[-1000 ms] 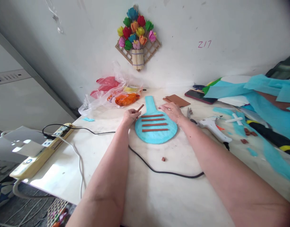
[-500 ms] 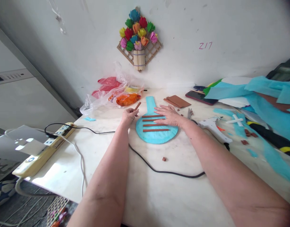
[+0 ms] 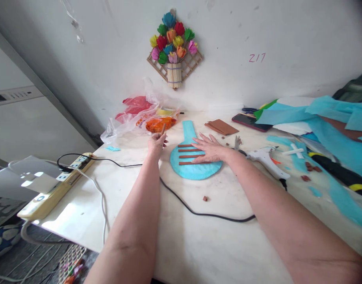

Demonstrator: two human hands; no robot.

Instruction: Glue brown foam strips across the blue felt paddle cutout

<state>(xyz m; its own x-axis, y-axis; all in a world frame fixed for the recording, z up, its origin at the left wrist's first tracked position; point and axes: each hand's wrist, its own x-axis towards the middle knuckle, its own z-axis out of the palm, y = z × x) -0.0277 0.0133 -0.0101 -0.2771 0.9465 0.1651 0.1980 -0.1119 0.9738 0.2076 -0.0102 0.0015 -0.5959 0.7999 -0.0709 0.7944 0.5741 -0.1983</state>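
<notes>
Our left hand (image 3: 156,141) pinches brown stick (image 3: 162,128), raised beside blue paddle (image 3: 194,167). Our right hand (image 3: 208,149) flat, fingers spread, pressing strips (image 3: 186,150) on paddle.

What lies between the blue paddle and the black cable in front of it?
In the head view, only a small brown scrap lies between paddle and cable.

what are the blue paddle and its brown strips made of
The blue paddle looks like card wrapped in crepe or tissue paper: matte, wrinkled surface. The brown strips look like flat-cut craft foam or card, matte; hard to tell which.
</notes>
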